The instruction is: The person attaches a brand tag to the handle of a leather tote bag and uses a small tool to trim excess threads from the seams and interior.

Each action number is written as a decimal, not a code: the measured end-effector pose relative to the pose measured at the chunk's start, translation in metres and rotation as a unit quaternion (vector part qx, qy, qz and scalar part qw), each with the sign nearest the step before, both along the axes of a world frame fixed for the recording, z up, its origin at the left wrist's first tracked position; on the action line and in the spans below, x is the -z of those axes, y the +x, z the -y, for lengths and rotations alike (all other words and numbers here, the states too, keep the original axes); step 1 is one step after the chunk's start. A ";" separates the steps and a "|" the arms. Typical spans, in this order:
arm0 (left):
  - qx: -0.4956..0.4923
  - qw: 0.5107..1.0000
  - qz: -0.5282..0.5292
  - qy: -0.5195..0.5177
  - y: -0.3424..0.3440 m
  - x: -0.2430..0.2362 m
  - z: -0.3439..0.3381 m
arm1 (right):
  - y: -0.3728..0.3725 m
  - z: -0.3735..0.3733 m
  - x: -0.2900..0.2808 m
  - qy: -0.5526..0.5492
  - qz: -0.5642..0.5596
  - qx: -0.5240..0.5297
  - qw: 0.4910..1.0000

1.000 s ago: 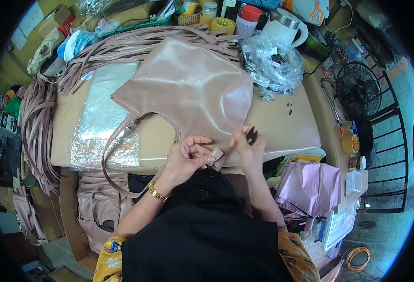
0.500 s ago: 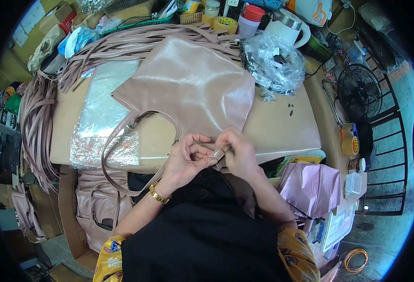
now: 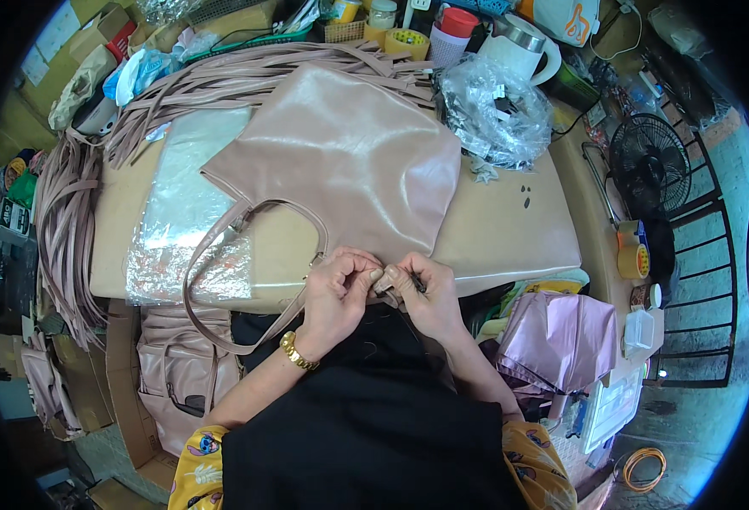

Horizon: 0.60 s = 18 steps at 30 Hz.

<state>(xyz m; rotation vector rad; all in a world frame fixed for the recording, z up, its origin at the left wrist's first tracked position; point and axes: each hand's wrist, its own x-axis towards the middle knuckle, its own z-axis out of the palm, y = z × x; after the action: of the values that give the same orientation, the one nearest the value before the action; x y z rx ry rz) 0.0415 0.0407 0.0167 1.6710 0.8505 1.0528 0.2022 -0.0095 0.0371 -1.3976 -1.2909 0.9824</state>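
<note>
A dusty-pink leather-look shoulder bag (image 3: 349,161) lies on the padded tan table, its lower part toward me. Its long strap (image 3: 194,280) loops out to the left and hangs over the front edge. At the bag's near edge my left hand (image 3: 340,289) pinches a short pink strap piece (image 3: 384,286) between thumb and fingers. My right hand (image 3: 426,297) grips the same piece from the right, fingers curled round it. The two hands nearly touch. What lies inside the right fingers is partly hidden.
Bundled pink straps (image 3: 247,81) run along the back and left. Clear plastic bags (image 3: 189,212) lie left of the bag; a crumpled plastic bundle (image 3: 497,110) sits at back right, near a white kettle (image 3: 514,55). Pink bags fill a box (image 3: 124,365) below left.
The right hand has turned and lowered slightly, its fingers now curled over the strap piece. The left fingers have closed into a tighter pinch. The bag lies as before.
</note>
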 end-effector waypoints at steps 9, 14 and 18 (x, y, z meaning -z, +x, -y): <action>0.039 0.940 0.203 -0.273 -0.002 -0.013 -0.001 | 0.001 -0.004 0.004 -0.005 -0.127 0.022 0.992; -0.001 0.998 0.014 -0.054 0.000 -0.014 0.013 | -0.002 -0.002 0.013 -0.007 -0.142 0.034 0.989; -0.021 0.999 0.012 -0.039 -0.002 -0.003 0.012 | 0.015 -0.004 0.017 -0.014 -0.252 0.125 0.959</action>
<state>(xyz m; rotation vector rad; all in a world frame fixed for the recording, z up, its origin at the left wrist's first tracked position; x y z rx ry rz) 0.0399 0.0283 0.0197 1.5774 0.9026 1.0527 0.2170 -0.0050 0.0201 -1.1892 -0.7073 1.0934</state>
